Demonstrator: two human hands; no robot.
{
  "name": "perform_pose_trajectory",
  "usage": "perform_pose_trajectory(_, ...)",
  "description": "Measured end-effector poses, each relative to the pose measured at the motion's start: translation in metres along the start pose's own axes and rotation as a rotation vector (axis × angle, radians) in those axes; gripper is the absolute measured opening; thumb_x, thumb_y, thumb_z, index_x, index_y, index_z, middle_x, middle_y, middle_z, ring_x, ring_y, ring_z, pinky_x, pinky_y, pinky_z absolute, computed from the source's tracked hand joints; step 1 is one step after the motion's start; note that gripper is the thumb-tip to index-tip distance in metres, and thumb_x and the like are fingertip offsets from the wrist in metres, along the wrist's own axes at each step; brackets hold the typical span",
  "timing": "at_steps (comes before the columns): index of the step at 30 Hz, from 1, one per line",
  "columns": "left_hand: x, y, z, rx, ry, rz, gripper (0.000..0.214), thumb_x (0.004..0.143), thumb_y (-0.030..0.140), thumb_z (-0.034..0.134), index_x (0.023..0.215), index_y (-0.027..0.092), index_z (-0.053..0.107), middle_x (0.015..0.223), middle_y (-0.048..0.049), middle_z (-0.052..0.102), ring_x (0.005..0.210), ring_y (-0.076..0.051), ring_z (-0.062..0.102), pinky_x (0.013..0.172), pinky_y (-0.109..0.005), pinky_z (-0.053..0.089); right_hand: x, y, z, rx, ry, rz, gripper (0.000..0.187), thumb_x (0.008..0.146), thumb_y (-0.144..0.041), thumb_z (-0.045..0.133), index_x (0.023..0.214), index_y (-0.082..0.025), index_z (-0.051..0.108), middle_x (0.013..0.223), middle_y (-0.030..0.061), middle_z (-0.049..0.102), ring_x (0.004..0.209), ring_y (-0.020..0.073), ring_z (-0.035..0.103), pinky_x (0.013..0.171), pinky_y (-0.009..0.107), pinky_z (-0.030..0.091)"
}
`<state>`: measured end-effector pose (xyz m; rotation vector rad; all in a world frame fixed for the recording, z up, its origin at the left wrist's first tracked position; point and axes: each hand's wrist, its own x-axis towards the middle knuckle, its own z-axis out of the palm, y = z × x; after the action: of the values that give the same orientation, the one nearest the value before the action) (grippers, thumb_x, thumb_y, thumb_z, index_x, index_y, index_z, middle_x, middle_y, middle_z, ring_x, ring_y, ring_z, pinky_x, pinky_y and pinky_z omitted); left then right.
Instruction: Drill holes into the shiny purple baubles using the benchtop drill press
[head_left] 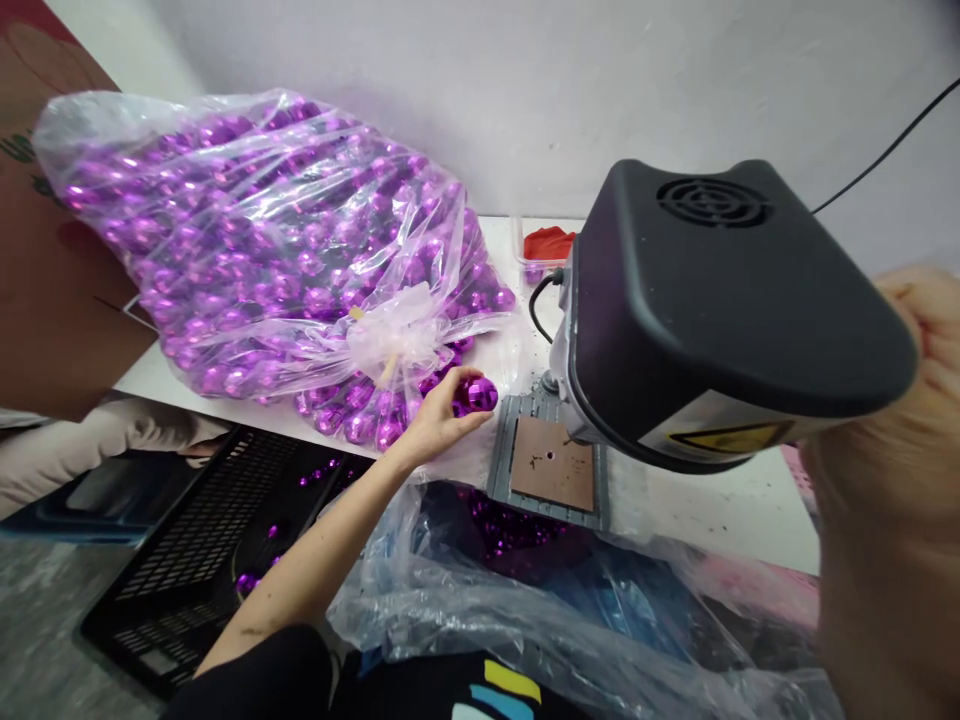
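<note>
My left hand (441, 425) is closed with thumb and fingers round a shiny purple faceted ball (481, 394), just left of the drill press base. A large clear plastic bag (401, 335), gathered and tied, lies beyond it, full of similar purple balls (300, 265). The black drill press head (735, 290) fills the right side, with a yellow warning label on its front. On its grey base (504, 450) lies a brown board (553, 460) with a small hole. My right hand (926, 330) is curled at the machine's far right side; what it grips is hidden.
A black plastic crate (172, 560) with several purple balls stands below the table's left side. Plastic sheeting (450, 600) with purple pieces in it hangs along the front edge. A clear container (517, 240) with red cloth (549, 244) sits behind. A cardboard box (67, 300) stands left.
</note>
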<state>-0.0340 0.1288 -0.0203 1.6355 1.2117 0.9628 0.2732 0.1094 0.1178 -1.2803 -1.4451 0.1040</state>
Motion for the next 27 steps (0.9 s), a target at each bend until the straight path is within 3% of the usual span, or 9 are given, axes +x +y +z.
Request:
perform_pose_trajectory(2,-0.008,0.009,0.006,-0.287,0.021,-0.083,0.06,0.08,0.041,0.077,0.131,0.023,0.052,0.113,-0.0074,0.066,0.097,-0.02,0.066,0.088,-0.036,0.053,0.001,-0.001,0.0,0.071,0.006,0.028,0.028,0.09,-0.039,0.063,0.078,-0.013,0.063,0.062,-0.002,0.046,0.057,0.0001,0.042,0.051,0.016,0.032)
perform_pose_trajectory(4,-0.016,0.014,0.016,-0.536,-0.034,-0.191,0.057,0.086,0.052,0.069,0.131,0.021,0.054,0.099,-0.0061,0.069,0.083,-0.019,0.068,0.078,-0.033,0.054,0.002,-0.001,0.001,0.102,0.025,0.035,0.023,0.087,-0.033,0.066,0.076,-0.013,0.063,0.064,-0.0018,0.047,0.059,-0.0002,0.043,0.052,0.015,0.032)
perform_pose_trajectory(7,-0.025,0.013,0.034,-0.675,-0.13,-0.308,0.051,0.088,0.058,0.064,0.115,0.016,0.065,0.082,-0.0043,0.068,0.069,-0.015,0.064,0.063,-0.027,0.049,0.003,-0.003,0.002,0.127,0.032,0.041,0.021,0.086,-0.026,0.067,0.073,-0.011,0.059,0.064,-0.0025,0.046,0.06,-0.0014,0.042,0.052,0.014,0.03)
perform_pose_trajectory(10,-0.028,0.006,0.048,-0.623,-0.167,-0.328,0.048,0.077,0.041,0.082,0.116,0.019,0.065,0.098,-0.0045,0.07,0.084,-0.016,0.064,0.067,-0.024,0.048,0.003,-0.004,0.002,0.147,0.017,0.047,0.027,0.087,-0.031,0.066,0.072,-0.011,0.057,0.063,-0.003,0.045,0.06,-0.0021,0.041,0.052,0.013,0.03)
perform_pose_trajectory(13,-0.03,-0.001,0.056,-0.569,-0.195,-0.262,0.065,0.072,0.031,0.087,0.13,0.024,0.058,0.119,-0.0055,0.069,0.105,-0.021,0.065,0.089,-0.032,0.051,0.003,-0.005,0.002,0.13,0.014,0.042,0.032,0.088,-0.038,0.065,0.072,-0.011,0.058,0.063,-0.0031,0.043,0.06,-0.0027,0.039,0.051,0.012,0.027)
perform_pose_trajectory(20,-0.036,-0.014,0.08,-0.139,-0.057,-0.029,0.054,0.08,0.041,0.081,0.129,0.024,0.064,0.128,-0.0076,0.068,0.123,-0.029,0.059,0.111,-0.046,0.042,0.004,-0.005,0.001,0.12,0.011,0.027,0.039,0.089,-0.044,0.062,0.073,-0.009,0.058,0.064,-0.0034,0.039,0.061,-0.004,0.036,0.052,0.012,0.023)
perform_pose_trajectory(24,-0.034,-0.024,0.099,-0.007,-0.007,0.049,0.051,0.081,0.043,0.079,0.127,0.026,0.065,0.131,-0.0081,0.067,0.126,-0.031,0.057,0.113,-0.051,0.039,0.003,-0.006,0.001,0.124,0.015,0.018,0.036,0.09,-0.042,0.061,0.073,-0.01,0.057,0.062,-0.004,0.04,0.059,-0.0041,0.037,0.052,0.013,0.023)
perform_pose_trajectory(27,-0.03,-0.022,0.106,0.05,-0.037,0.078,0.049,0.083,0.043,0.078,0.127,0.026,0.065,0.128,-0.009,0.068,0.123,-0.032,0.058,0.112,-0.052,0.04,0.003,-0.005,0.001,0.129,0.011,0.032,0.034,0.09,-0.04,0.062,0.073,-0.01,0.058,0.063,-0.0038,0.041,0.059,-0.0039,0.038,0.052,0.012,0.024)
